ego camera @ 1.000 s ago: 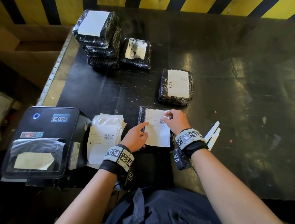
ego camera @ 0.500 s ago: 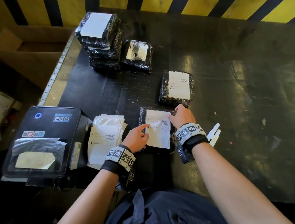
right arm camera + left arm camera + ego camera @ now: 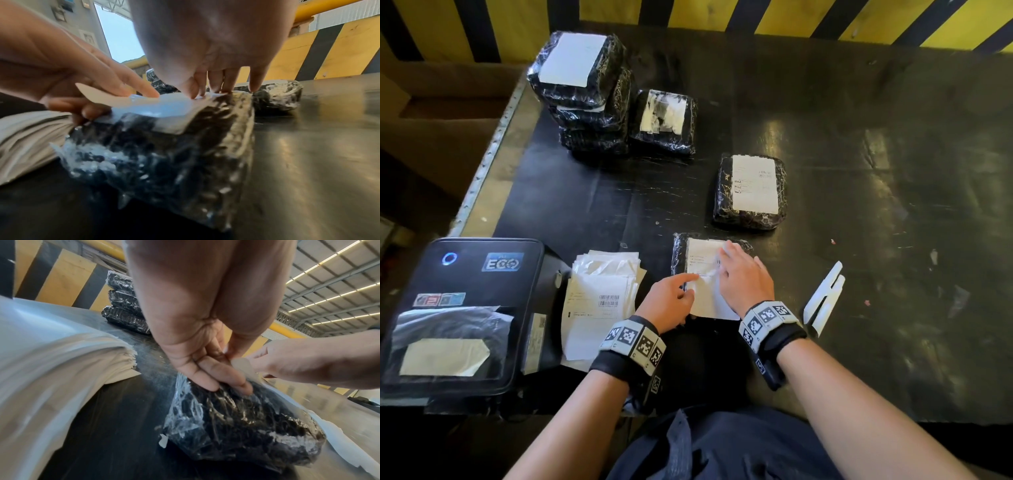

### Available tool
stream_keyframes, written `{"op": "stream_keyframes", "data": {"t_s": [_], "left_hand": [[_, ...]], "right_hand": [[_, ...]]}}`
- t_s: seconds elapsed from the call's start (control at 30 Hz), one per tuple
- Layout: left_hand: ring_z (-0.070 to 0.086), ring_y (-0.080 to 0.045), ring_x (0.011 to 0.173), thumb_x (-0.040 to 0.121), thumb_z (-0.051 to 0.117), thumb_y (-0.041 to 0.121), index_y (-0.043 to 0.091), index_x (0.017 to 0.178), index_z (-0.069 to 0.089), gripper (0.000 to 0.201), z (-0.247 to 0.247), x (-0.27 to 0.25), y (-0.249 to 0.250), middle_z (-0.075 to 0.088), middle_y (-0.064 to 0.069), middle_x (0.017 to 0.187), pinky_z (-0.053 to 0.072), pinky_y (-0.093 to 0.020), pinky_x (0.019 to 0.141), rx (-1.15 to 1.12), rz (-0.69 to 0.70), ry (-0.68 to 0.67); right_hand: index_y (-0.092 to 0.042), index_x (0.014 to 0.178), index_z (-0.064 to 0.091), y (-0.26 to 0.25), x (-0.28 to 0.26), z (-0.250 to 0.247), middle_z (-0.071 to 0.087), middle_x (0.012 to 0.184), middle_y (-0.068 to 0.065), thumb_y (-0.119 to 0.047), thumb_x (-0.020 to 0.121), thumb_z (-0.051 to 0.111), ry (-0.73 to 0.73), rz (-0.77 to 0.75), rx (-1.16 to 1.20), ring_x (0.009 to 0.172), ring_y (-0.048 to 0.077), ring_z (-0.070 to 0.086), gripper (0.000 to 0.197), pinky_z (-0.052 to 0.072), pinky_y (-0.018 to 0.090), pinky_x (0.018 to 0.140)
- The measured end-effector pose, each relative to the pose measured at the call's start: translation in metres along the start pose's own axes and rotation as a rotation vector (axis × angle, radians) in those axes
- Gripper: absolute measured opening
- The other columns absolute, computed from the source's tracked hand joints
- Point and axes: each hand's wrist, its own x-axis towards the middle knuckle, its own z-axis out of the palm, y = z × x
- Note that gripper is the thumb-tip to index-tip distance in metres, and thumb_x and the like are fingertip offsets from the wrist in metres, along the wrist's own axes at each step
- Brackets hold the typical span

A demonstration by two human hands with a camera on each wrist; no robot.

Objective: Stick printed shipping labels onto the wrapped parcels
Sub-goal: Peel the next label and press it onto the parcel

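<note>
A black film-wrapped parcel (image 3: 679, 255) lies near the table's front edge, with a white shipping label (image 3: 703, 255) on top of it. My right hand (image 3: 744, 277) lies flat on the label with straight fingers, and its fingertips (image 3: 216, 86) press near the parcel's far edge. My left hand (image 3: 673, 299) is at the label's left side. Its index finger lies on top while a curled finger sits under the lifted edge of the label (image 3: 156, 108), pinching it. In the left wrist view the other left fingers (image 3: 213, 378) rest on the parcel (image 3: 236, 426).
A pile of printed labels (image 3: 599, 301) lies left of the parcel, beside a black label printer (image 3: 458, 308). One labelled parcel (image 3: 751, 190) sits just beyond, a parcel stack (image 3: 582, 89) and a torn-label parcel (image 3: 664, 120) at the back left. White backing strips (image 3: 823, 298) lie right.
My right hand has left the parcel's upper right corner and now lies flat on the label with fingers stretched out. My left hand has stayed at the label's left edge.
</note>
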Motion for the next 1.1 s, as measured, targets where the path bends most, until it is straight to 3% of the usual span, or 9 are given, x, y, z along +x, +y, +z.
{"op": "stream_keyframes", "data": {"t_s": [0.17,0.27,0.33,0.4,0.47,0.6,0.73,0.93,1.1], "left_hand": [[0.062,-0.003,0.051,0.095,0.044,0.018,0.028,0.135,0.048,0.042,-0.008,0.001,0.004,0.07,-0.001,0.077,0.051,-0.017,0.054,0.192,-0.081,-0.106],[0.064,-0.014,0.083,0.094,0.043,0.02,0.023,0.123,0.058,0.033,-0.012,0.007,0.012,0.068,-0.003,0.109,0.055,-0.032,0.078,0.379,0.024,0.141],[0.057,-0.019,0.108,0.097,0.039,0.022,0.022,0.132,0.05,0.037,-0.007,0.017,0.024,0.06,-0.003,0.125,0.049,-0.038,0.092,0.488,0.17,0.232],[0.039,-0.02,0.132,0.1,0.036,0.024,0.021,0.143,0.036,0.044,0.004,0.026,0.036,0.043,-0.001,0.144,0.037,-0.041,0.107,0.633,0.273,0.138],[0.016,-0.016,0.145,0.101,0.03,0.026,0.021,0.15,0.021,0.05,0.013,0.033,0.035,0.019,0.001,0.158,0.019,-0.047,0.117,0.777,0.249,0.008],[-0.005,-0.016,0.147,0.091,0.034,0.013,0.028,0.152,0.009,0.068,0.005,0.044,0.02,-0.006,0.004,0.16,-0.01,-0.06,0.111,0.943,0.15,0.014],[-0.009,-0.017,0.147,0.092,0.031,0.01,0.017,0.152,0.0,0.068,-0.004,0.053,0.028,-0.009,0.0,0.16,-0.008,-0.059,0.112,0.921,0.022,0.036],[-0.012,-0.011,0.146,0.096,0.026,0.014,0.019,0.152,0.0,0.062,0.02,0.03,0.015,-0.014,0.003,0.159,-0.007,-0.053,0.115,0.928,0.277,-0.061],[-0.007,-0.005,0.146,0.099,0.028,0.021,0.025,0.152,0.01,0.057,0.015,0.005,-0.006,-0.005,0.011,0.159,-0.004,-0.054,0.116,0.835,0.309,-0.093]], "right_hand": [[-0.017,0.15,0.029,0.011,0.003,0.001,0.022,0.161,-0.004,-0.023,0.101,0.031,-0.047,0.021,-0.013,0.148,0.013,0.017,0.049,0.021,0.039,0.12],[-0.014,0.15,0.031,0.014,0.004,0.003,0.023,0.16,-0.002,-0.02,0.101,0.032,-0.039,0.008,0.034,0.148,0.015,0.018,0.049,0.026,0.035,0.118],[-0.013,0.149,0.033,0.014,0.004,0.004,0.025,0.159,0.0,-0.017,0.1,0.033,-0.023,0.011,0.065,0.148,0.015,0.02,0.049,0.026,0.031,0.116],[-0.013,0.149,0.035,0.013,0.003,0.004,0.027,0.159,-0.001,-0.016,0.099,0.035,0.002,0.024,0.103,0.147,0.014,0.021,0.05,0.026,0.029,0.115],[-0.015,0.148,0.037,0.014,0.002,0.004,0.028,0.158,-0.005,-0.017,0.099,0.036,0.019,0.042,0.143,0.147,0.011,0.021,0.049,0.028,0.029,0.115],[-0.019,0.149,0.037,0.017,0.0,0.003,0.026,0.159,-0.009,-0.017,0.099,0.037,0.0,0.041,0.177,0.147,0.007,0.019,0.049,0.028,0.028,0.114],[-0.019,0.149,0.036,0.016,0.0,0.004,0.026,0.159,-0.011,-0.016,0.099,0.038,0.009,0.059,0.187,0.147,0.006,0.018,0.05,0.026,0.026,0.115],[-0.021,0.147,0.04,0.015,-0.004,-0.001,0.029,0.157,-0.012,-0.015,0.099,0.038,0.018,0.064,0.214,0.146,0.003,0.02,0.048,0.026,0.023,0.113],[-0.022,0.145,0.042,0.012,-0.004,-0.003,0.031,0.156,-0.012,-0.013,0.098,0.038,0.012,0.079,0.2,0.145,0.005,0.023,0.048,0.029,0.026,0.113]]}}
